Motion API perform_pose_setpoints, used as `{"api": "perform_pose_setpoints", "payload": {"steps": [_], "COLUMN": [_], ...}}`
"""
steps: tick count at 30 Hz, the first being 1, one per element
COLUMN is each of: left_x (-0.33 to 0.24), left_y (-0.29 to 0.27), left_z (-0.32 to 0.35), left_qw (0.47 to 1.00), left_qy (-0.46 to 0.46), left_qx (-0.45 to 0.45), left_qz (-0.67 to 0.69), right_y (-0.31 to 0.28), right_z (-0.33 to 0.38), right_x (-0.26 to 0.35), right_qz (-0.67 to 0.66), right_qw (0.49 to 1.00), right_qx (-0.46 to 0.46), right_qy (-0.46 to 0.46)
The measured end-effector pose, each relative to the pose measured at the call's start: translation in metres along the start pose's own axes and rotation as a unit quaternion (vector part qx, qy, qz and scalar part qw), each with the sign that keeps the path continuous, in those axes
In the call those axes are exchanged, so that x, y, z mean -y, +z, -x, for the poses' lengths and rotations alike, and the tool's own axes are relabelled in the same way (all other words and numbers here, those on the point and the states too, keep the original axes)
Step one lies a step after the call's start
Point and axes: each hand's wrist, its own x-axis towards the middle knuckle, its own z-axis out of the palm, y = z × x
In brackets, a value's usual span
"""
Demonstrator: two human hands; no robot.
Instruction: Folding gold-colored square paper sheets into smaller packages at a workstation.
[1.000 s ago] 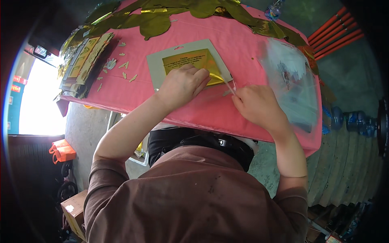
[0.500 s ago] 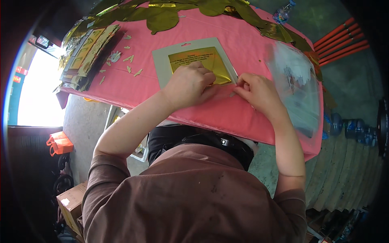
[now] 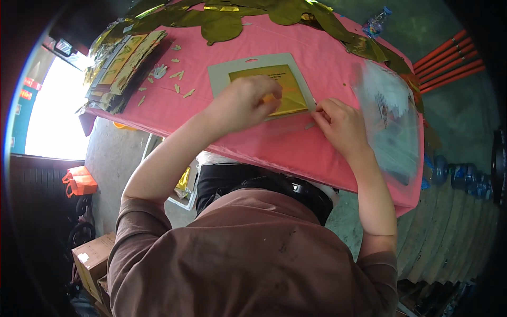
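A pale card with a hang hole (image 3: 219,72) lies on the pink-covered table, with a gold foil packet (image 3: 290,95) on it and clear plastic over both. My left hand (image 3: 245,103) hovers above the packet's lower left, slightly blurred. Its fingers are loosely curled, the thumb apart from the forefinger, and I see nothing between them. At the lower right corner of this clear plastic bag, my right hand (image 3: 340,127) pinches with thumb and forefinger. A small pale strip (image 3: 309,126) rests on the cloth just below those fingertips.
Small pale cut pieces (image 3: 177,74) are scattered at the left, beside a stack of gold packages (image 3: 124,68). Clear plastic bags (image 3: 391,121) lie at the right. Gold foil sheets (image 3: 222,33) line the far edge, with a small bottle (image 3: 376,22) at the far right.
My left hand has lifted off the bag's lower edge and loosened its fingers. My right hand stays at the corner. The whole view has shifted slightly.
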Motion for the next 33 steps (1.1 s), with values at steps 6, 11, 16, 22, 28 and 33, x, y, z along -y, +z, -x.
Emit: {"api": "perform_pose_setpoints", "payload": {"steps": [6, 11, 16, 22, 28, 33], "left_x": [0.024, 0.028, 0.029, 0.032, 0.033, 0.034], "left_y": [-0.014, -0.006, -0.007, -0.005, -0.006, -0.005], "left_z": [0.016, 0.024, 0.024, 0.025, 0.026, 0.023], "left_qw": [0.989, 0.986, 0.987, 0.986, 0.987, 0.988], "left_qy": [0.088, 0.053, 0.049, 0.053, 0.042, 0.047], "left_qx": [0.021, 0.045, 0.052, 0.046, 0.054, 0.059], "left_qz": [-0.119, -0.151, -0.146, -0.153, -0.148, -0.137], "right_y": [0.016, 0.033, 0.027, 0.038, 0.041, 0.039], "right_z": [0.001, 0.001, -0.002, -0.015, -0.023, -0.027], "right_x": [0.032, 0.056, 0.058, 0.068, 0.074, 0.062], "right_qz": [-0.123, -0.134, -0.16, -0.216, -0.14, -0.143], "right_qw": [0.986, 0.983, 0.981, 0.965, 0.968, 0.954], "right_qx": [-0.039, -0.048, 0.092, 0.035, 0.101, 0.093], "right_qy": [-0.107, -0.117, -0.064, -0.143, -0.183, -0.245]}}
